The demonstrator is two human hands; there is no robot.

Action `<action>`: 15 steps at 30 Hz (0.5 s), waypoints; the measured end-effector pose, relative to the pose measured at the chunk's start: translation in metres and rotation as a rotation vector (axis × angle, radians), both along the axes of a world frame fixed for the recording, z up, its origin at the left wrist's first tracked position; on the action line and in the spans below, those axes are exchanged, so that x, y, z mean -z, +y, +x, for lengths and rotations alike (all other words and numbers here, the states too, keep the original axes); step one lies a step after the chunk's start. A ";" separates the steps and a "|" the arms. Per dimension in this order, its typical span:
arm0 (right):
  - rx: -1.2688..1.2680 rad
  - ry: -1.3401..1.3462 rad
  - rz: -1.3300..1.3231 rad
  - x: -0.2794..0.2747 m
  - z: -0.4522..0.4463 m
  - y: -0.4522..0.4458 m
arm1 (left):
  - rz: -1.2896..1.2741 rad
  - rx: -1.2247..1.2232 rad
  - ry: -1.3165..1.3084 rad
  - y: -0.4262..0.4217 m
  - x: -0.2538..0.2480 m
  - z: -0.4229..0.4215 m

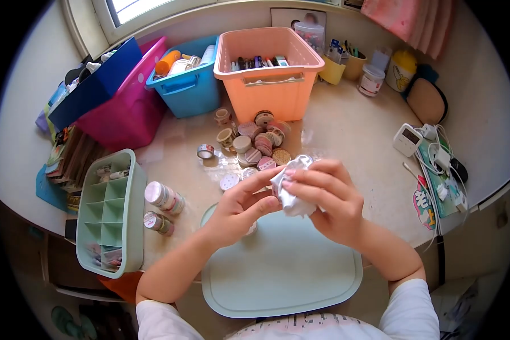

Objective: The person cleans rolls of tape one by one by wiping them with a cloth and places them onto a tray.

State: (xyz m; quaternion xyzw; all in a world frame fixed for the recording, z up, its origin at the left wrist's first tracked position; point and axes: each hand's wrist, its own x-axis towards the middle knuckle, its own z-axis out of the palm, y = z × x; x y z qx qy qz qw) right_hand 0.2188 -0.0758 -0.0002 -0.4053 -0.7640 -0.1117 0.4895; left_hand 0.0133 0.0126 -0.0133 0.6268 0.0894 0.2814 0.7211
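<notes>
My right hand (337, 201) is closed around a crumpled white cloth or wipe (293, 192), its fingers bent over the top. My left hand (241, 207) meets the cloth from the left, index finger and thumb reaching to its edge. What sits between those fingertips is covered by the cloth. Just beyond the hands lies a heap of washi tape rolls (263, 141) in several colours, some stacked or leaning on each other. A pale green lid (283, 272) lies under my forearms at the table's near edge. A small round pale thing shows partly below my left hand.
At left stands a green divided box (137, 226) beside two jars (164, 197). Magenta (124, 110), blue (192, 90) and orange (266, 96) bins line the back. Right: a white device (407, 140), cables (439, 158), a tub (371, 81) and pen holders (333, 71).
</notes>
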 end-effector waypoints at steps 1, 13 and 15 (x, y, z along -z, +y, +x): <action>-0.010 -0.031 0.002 0.000 -0.003 -0.002 | -0.012 0.009 0.004 0.000 0.001 -0.001; -0.093 -0.037 -0.110 0.003 0.023 0.003 | -0.272 -0.019 -0.054 -0.002 -0.004 0.005; -0.029 0.099 -0.141 0.001 0.030 0.004 | -0.182 -0.019 -0.023 0.004 -0.002 0.002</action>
